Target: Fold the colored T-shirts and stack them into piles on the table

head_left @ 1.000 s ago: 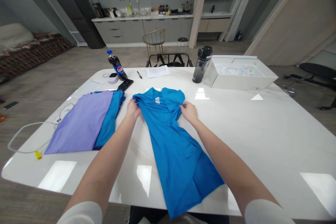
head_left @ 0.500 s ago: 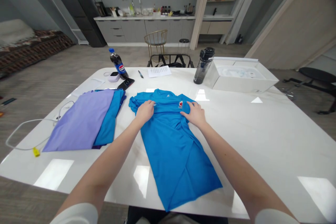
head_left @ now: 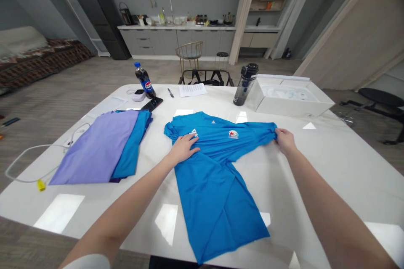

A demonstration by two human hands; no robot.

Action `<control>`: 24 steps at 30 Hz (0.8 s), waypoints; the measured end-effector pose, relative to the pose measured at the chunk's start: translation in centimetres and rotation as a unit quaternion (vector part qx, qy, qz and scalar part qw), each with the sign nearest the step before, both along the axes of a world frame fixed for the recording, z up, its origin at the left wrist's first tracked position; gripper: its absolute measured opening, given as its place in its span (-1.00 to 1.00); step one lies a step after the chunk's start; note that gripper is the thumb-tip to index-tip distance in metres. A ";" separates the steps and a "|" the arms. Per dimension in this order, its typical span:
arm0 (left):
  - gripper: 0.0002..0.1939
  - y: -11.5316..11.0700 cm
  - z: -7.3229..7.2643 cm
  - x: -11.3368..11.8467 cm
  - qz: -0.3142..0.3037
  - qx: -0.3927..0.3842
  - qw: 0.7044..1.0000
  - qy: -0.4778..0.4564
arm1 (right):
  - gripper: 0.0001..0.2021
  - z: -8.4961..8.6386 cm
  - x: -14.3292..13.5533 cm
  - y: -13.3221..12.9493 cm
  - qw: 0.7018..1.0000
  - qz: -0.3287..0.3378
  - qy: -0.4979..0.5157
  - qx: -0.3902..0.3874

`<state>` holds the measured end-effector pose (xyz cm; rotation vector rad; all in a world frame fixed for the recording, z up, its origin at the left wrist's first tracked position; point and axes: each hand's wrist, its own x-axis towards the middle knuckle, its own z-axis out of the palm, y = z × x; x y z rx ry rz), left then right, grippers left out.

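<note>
A blue T-shirt lies on the white table in front of me, its collar end away from me and its hem near the front edge. White and red logos show on its chest. My left hand rests flat on the left chest, fingers spread over a white logo. My right hand pinches the end of the right sleeve, which is pulled straight out to the side. On the shirt's left side the sleeve is bunched up. Creases run across the middle of the body.
Left of the shirt is a pile of folded clothes, lilac on top. Behind it stand a cola bottle and a phone. A pen, paper, dark tumbler and white box line the far side. A cable hangs left.
My right hand has moved from the chest out to the right, drawing the sleeve out. The chest fabric has spread flatter, baring the logos. My left hand has shifted slightly nearer and flattened.
</note>
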<state>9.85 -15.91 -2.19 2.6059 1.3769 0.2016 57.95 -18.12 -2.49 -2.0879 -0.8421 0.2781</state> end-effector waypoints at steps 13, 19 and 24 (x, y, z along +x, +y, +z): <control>-0.43 6.6 -0.1 -7.5 0.372 0.157 0.913 0.057 | -0.42 -0.4 -8.9 -1.1 0.918 0.273 -0.257 -0.128; -0.40 7.7 0.5 -4.4 0.136 0.092 0.983 0.082 | -0.30 -2.4 -6.8 -0.1 0.920 0.192 -0.237 -0.247; -0.41 11.1 0.1 -0.1 0.139 0.023 0.989 0.041 | -0.29 -1.9 -2.2 1.7 0.939 0.113 -0.183 -0.269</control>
